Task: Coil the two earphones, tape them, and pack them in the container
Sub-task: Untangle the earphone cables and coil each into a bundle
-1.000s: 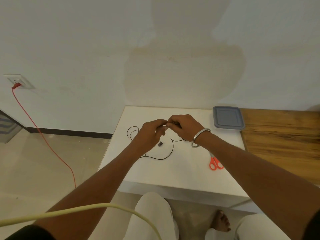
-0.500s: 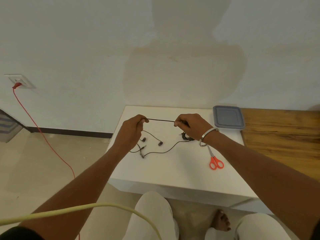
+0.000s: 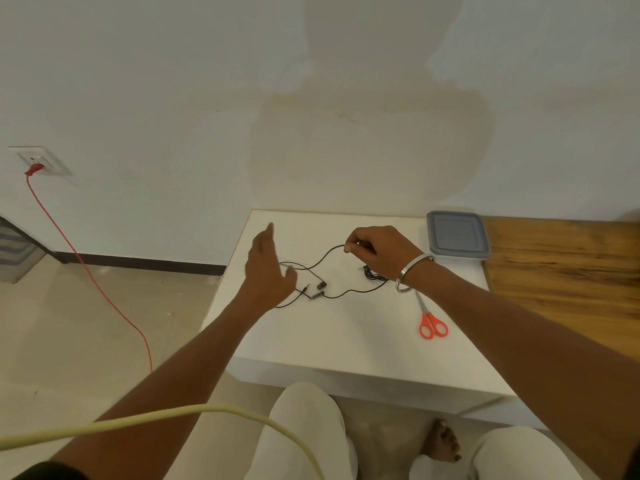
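A white table stands against the wall, with a wooden top to its right. At the table's far right corner sits the grey container, its lid on, so its contents cannot be seen.

The right hand hovers over the far middle of the table, thumb and forefinger pressed together on a black earphone cable, lifting that stretch clear of the surface. A metal bangle circles the wrist. The left hand is spread, fingers pointing away, holding nothing; whether its palm touches the cable running beneath it cannot be told.

From the pinch the cable drops left and near, crosses other black strands, and loops back right across the table. Two earbuds and a plug lie close together just right of the left hand. A tangled dark bundle lies partly hidden under the right wrist; which strand belongs to which earphone is hard to make out.

Red-handled scissors lie near and right of the cables, blades pointing toward the wrist.
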`<state>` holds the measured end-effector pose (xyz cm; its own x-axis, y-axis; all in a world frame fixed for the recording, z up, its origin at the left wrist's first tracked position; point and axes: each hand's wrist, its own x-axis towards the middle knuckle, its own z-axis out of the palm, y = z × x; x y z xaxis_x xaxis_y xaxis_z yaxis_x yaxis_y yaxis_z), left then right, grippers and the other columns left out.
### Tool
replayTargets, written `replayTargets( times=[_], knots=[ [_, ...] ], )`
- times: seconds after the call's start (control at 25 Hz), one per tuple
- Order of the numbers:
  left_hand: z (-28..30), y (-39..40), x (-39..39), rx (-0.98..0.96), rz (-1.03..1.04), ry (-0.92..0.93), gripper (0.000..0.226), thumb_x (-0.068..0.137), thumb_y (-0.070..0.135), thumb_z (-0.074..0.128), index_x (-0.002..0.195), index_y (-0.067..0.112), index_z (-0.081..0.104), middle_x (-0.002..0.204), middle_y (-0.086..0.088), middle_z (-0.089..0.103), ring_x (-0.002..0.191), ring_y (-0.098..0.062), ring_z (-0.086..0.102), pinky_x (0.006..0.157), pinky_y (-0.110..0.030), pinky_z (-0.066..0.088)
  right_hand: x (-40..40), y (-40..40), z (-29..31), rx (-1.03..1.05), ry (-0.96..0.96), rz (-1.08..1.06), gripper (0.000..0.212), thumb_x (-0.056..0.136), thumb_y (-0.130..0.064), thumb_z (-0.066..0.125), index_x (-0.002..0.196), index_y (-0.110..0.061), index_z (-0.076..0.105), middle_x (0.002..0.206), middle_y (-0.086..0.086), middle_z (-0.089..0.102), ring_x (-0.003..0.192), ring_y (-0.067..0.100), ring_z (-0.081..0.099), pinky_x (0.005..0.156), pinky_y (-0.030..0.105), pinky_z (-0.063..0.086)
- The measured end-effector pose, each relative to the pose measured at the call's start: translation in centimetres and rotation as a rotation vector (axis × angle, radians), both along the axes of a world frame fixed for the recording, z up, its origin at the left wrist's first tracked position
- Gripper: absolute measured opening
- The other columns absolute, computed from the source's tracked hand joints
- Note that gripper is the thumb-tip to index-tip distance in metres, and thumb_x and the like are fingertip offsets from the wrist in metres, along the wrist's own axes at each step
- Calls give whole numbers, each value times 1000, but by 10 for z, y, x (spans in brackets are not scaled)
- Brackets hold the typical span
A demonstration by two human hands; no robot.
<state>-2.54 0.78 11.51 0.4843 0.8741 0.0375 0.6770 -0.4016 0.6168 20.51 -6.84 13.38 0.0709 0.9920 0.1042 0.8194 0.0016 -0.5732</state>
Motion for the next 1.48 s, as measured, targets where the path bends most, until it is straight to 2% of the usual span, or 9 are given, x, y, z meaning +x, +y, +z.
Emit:
replayTargets(
  times=[0.16,0.36,0.56,0.72,0.92,1.08,1.28,1.36,1.48],
  knots=[
    [15,-16,33,36,-282,-143,45,97,19,55,140,13,46,136,-1,55,126,-11,49,109,-25,36,-13,6,-2,35,-28,58,19,93,-33,52,93,-21,66,71,-9,61,63,5,52,63,26,46],
    [24,-13,40,13,-293,-151,24,101,16,47,109,10,69,82,-6,70,72,-9,62,63,-14,42,-15,10,-1,32,-31,63,20,93,-33,50,92,-21,65,72,-8,62,64,6,53,63,25,46],
    [23,1,20,75,-225,-155,24,102,18,47,105,11,70,75,-6,66,68,-16,60,60,-14,44,-6,5,-4,7,-22,39,19,94,-31,50,93,-21,66,67,-21,53,63,-1,50,60,19,37],
    [14,11,6,72,-154,-121,23,101,19,46,98,17,69,72,-3,64,70,-14,61,58,-8,41,-5,2,-3,-22,-61,53,21,95,-33,48,95,-20,66,76,-14,58,69,6,54,68,29,48],
    [7,21,-11,91,-24,-130,22,100,15,47,96,15,69,73,-4,66,72,-21,64,70,-32,49,0,-1,-2,-64,-106,18,23,94,-39,48,92,-23,65,69,-9,62,66,12,57,67,36,53],
    [4,30,-29,104,114,-70,26,101,15,43,96,13,68,75,-5,65,66,-23,61,67,-36,51,12,-7,-2,-100,-159,-13,27,93,-42,48,94,-22,66,68,-8,63,63,9,55,66,35,53],
    [0,24,-26,104,224,262,25,99,11,42,114,15,61,110,-9,62,101,-29,61,89,-45,47,14,-8,-1,-74,-149,-19,24,93,-41,49,95,-24,65,81,-5,69,74,14,60,71,38,54],
    [4,13,-11,41,224,391,57,86,3,52,141,12,40,144,-15,39,133,-32,39,108,-46,32,10,-6,2,-61,-153,-1,24,93,-41,48,95,-24,65,80,-5,68,72,13,59,71,38,54],
    [14,-8,18,38,20,126,89,75,-3,54,153,12,14,160,-9,12,149,-26,9,121,-39,11,-1,-1,5,-28,-166,48,22,93,-41,48,94,-25,64,80,-7,67,73,12,58,69,36,53]
  ],
)
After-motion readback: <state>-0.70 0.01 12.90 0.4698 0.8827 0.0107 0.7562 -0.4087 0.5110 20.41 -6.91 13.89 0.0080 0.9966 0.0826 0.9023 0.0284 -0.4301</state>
